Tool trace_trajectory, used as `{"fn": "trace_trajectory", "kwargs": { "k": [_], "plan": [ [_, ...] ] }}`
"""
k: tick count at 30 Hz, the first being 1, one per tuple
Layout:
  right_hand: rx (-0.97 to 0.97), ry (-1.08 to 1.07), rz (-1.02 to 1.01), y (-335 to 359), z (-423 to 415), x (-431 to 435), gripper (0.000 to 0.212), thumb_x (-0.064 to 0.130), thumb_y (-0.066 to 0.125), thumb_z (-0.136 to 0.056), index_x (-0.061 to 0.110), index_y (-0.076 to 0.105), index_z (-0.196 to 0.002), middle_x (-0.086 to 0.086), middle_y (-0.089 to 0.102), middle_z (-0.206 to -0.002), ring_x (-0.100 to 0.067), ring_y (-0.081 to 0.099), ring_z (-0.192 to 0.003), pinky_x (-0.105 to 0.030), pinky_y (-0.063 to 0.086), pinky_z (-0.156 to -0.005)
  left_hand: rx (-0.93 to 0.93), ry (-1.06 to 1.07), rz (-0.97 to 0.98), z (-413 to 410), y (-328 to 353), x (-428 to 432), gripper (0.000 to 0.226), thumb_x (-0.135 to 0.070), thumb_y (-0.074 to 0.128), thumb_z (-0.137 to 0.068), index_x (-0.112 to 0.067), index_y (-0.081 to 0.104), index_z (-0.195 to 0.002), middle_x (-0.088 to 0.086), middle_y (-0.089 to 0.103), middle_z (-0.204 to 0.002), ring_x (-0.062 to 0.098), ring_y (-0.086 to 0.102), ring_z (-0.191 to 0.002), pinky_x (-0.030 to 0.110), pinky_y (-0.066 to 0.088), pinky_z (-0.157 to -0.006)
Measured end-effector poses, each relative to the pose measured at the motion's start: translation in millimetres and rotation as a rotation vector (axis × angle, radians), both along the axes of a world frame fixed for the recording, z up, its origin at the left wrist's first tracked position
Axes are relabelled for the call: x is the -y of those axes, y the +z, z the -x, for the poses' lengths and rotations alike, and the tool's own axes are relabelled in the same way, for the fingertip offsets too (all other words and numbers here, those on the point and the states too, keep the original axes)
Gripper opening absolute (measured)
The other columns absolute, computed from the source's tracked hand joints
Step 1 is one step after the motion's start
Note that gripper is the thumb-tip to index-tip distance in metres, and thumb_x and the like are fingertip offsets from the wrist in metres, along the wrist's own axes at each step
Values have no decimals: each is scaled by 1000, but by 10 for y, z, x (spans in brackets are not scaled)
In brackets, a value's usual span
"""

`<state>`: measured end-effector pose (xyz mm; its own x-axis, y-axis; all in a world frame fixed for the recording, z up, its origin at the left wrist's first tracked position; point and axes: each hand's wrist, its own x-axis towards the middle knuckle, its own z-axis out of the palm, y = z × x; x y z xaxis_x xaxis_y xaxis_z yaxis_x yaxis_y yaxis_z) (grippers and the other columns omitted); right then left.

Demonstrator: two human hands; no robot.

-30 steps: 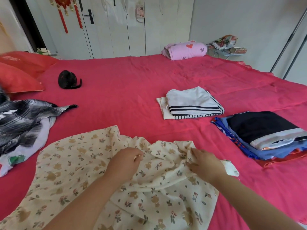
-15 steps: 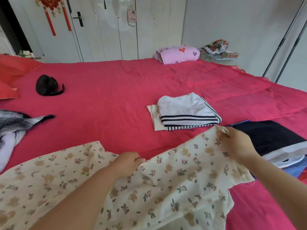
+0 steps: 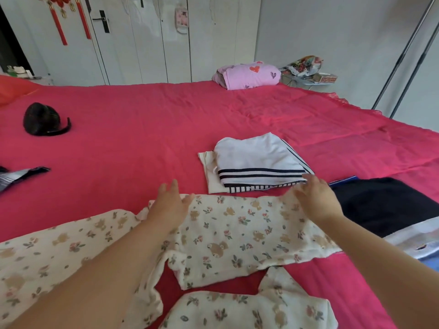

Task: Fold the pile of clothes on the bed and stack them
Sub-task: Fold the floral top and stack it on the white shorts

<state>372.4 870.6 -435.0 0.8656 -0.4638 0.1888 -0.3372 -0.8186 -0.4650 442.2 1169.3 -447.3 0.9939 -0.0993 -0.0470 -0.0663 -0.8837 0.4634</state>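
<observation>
One cream floral garment [image 3: 237, 233], soft and crinkled, lies spread on the red bed [image 3: 142, 129] just in front of the striped stack [image 3: 256, 162]. This is one of two squarish folded stacks; the dark-topped stack [image 3: 384, 205] sits to its right. The left hand [image 3: 169, 205] and right hand [image 3: 316, 198] lie flat-fingered on the garment's far edge, gripping nothing.

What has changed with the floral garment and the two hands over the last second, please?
The floral garment, bunched a second ago, was pulled out to the right and now lies spread on the bed. The left hand and right hand, which both gripped it, have let go and lie open at its far edge. The striped folded stack and the dark stack stayed put.
</observation>
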Motion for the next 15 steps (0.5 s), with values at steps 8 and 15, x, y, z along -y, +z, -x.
{"fn": "trace_trajectory", "kwargs": {
  "k": [8, 15],
  "plan": [
    [-407, 410, 207, -648, 264, -398, 50, 48, 24, -98, 38, 18, -146, 4, 14, -157, -19, 6, -145, -43, 4, -117, -166, -340, -446, 442, -526, -304, 76, -72, 25, -85, -38, -3, -147, -2, -12, -157, 22, -12, -144, 48, -5, -115],
    [-90, 384, 93, -296, 461, -601, 38, 29, 45, -96, 20, 50, -133, -2, 52, -134, -19, 47, -123, -26, 36, -99, 211, -292, -221, 854, -133, -297, 55, -48, 36, -95, -24, 30, -144, -6, 26, -152, 14, 18, -141, 37, 14, -117]
  ]
}}
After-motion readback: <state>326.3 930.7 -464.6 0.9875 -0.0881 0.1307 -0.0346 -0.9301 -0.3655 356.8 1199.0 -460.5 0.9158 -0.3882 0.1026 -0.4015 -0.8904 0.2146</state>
